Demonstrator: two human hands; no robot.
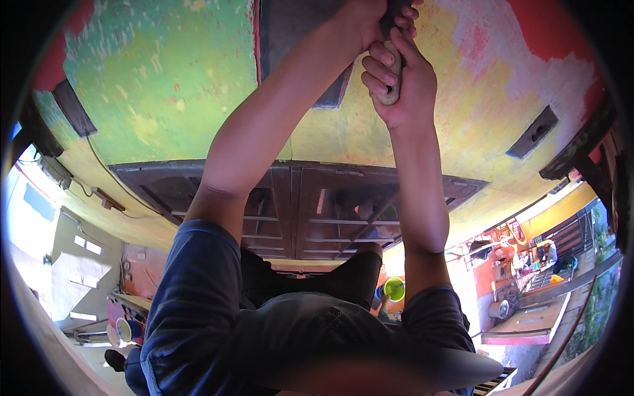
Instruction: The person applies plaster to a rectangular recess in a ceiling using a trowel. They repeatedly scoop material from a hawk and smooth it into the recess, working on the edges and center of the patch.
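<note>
Both my arms are raised in front of a wall with worn green, yellow and red paint. My right hand is wrapped round the pale, rounded handle of a hand tool. Close above it, at the picture's top edge, my left hand is closed round a dark part that seems to belong to the same tool. The tool's far end is out of view, so its exact kind cannot be told. Behind my forearms, a dark grey panel is set in the wall.
Brown-framed glass panes with bars lie below my hands. Dark boxes sit on the wall, one with a cable. Lower down are a lime-green bucket beside a person's arm, another bucket and a brown table.
</note>
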